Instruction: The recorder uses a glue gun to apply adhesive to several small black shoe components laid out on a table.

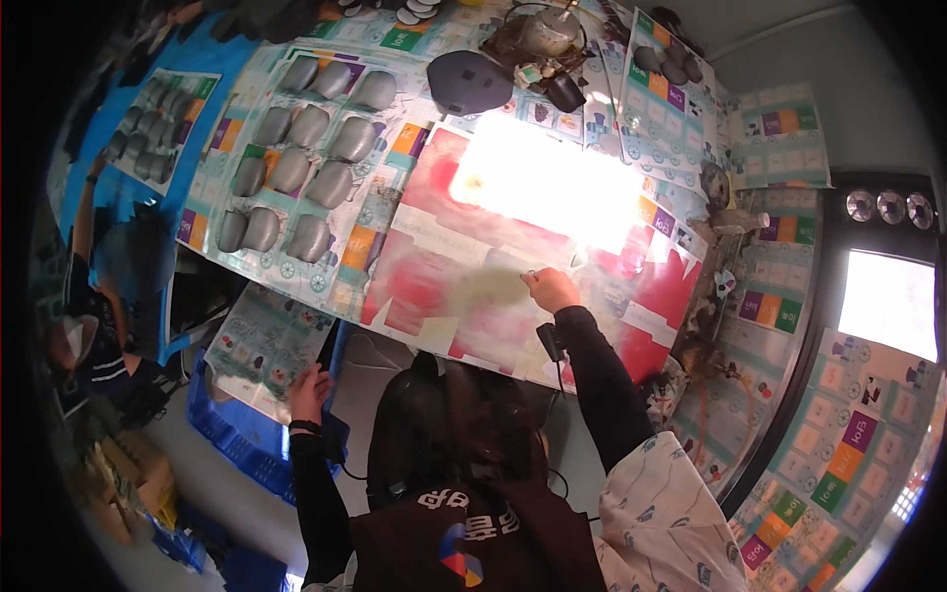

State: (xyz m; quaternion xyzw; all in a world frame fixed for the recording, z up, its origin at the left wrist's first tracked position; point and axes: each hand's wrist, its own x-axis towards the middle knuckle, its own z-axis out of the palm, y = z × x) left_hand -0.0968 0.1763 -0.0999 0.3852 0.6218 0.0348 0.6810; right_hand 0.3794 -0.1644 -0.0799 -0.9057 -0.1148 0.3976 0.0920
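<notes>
My left hand (310,393) rests, fingers spread, on a printed sheet (264,345) that lies over the blue crate (237,444), below and left of the red-stained cardboard sheet (513,286). It grips nothing; it only steadies that printed sheet.

My right hand (552,290) is closed around a small tool at the centre of the red-stained cardboard sheet. The tool is too small to identify; a blurred pale streak (483,286) runs left from the fist, so I judge the hand to be moving in a stroke across the sheet.

To do this step well, in my judgement:
1. Keep the fist low and the wrist level, so the tool meets the sheet evenly.
2. Run each stroke parallel to the long edge of the sheet.
3. Avoid the glare patch (552,183) above the hand, where the surface cannot be read.

The red-stained cardboard sheet lies flat on the table (760,296), directly ahead of me. Its long axis runs from lower left to upper right, tilted slightly against the table edge; its near edge overhangs toward me.

Beyond and to the left of the sheet, rows of grey moulded pieces (296,173) lie on printed paper. A dark dome-shaped piece (469,81) sits beyond its far edge.
</notes>
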